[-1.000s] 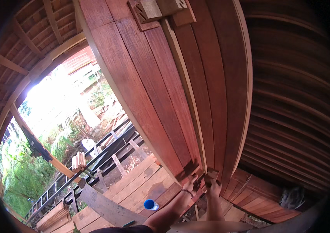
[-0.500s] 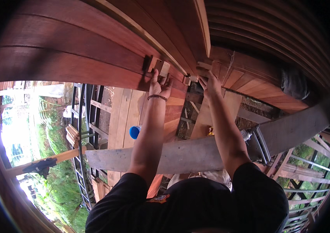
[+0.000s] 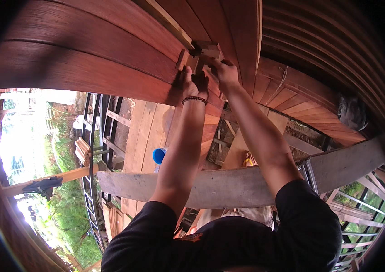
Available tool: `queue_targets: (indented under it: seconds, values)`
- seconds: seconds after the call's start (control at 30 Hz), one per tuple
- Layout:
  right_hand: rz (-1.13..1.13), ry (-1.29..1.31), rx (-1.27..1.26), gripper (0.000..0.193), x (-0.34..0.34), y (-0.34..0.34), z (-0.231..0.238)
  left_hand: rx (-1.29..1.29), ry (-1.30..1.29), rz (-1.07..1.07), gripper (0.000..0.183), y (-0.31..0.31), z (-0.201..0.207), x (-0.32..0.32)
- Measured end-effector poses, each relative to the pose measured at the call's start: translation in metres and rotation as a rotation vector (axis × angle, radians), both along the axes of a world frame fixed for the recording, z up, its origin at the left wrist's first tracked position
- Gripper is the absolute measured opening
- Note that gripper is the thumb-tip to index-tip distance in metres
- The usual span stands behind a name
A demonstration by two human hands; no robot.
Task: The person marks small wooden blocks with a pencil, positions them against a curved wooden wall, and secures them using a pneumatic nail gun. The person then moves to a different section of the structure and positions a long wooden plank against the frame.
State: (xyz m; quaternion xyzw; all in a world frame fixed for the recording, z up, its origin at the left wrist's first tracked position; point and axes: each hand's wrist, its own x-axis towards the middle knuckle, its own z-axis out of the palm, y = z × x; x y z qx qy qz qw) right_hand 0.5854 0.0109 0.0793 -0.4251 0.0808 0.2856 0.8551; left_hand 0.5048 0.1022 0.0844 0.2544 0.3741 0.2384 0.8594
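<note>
1. head view: nearest, a wide grey board [image 3: 233, 188] crosses in front of the dark shirt [image 3: 246, 240], beneath both forearms.
2. left of the left forearm, a blue cup [image 3: 159, 155] shows its open mouth; whether anything is inside cannot be made out.
3. farther off, the left hand [image 3: 195, 86], a beaded bracelet [image 3: 194, 99] at its wrist, appears to grasp the near left side of a wooden block [image 3: 196, 65], thumb against it.
4. the right hand [image 3: 225, 75] curls its fingers over the block's right part, seemingly grasping it too.
5. the block sits against the reddish planks [image 3: 124, 59], between the hands, in line with a pale strip [image 3: 169, 21].
6. as judged, the planks already lie edge to edge and the strip runs along them; the block is in hand, and whether anything fastens it, or how much work is left, cannot be told.
7. to the right, a dark bundle [image 3: 352, 112], perhaps a bag, hides any contents; far left is greenery [image 3: 70, 204].
</note>
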Motion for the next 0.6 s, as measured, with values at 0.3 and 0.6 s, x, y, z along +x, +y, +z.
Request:
queue_targets:
  seconds: [0.3,0.6]
  values:
    - [0.013,-0.041,-0.141,0.049,-0.004,-0.006,0.010,0.093,-0.174,0.071,0.040,-0.005,0.002,0.011]
    - [0.026,-0.109,-0.024,0.032,0.000,-0.005,0.007,0.038,-0.308,-0.042,0.059,0.007,-0.004,0.006]
